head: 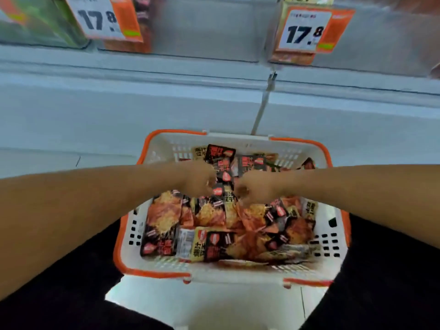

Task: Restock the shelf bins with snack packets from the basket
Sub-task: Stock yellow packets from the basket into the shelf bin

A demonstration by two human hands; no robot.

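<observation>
Two orange-and-white price tags [102,17] [307,28] reading 17.8 up top; metal hook rod [260,108] hanging below right tag; pale floor [214,306].

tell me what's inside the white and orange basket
The basket holds a loose heap of black and orange snack packets. The left hand and right hand reach in, fingers curled among them. The basket's floor and any lower layers are covered.

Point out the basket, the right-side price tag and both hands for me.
basket [166,272]: head view, near orange rim.
right price tag [303,29]: head view, printed number.
left hand [198,178]: head view, knuckles.
right hand [258,190]: head view, knuckles.
</observation>
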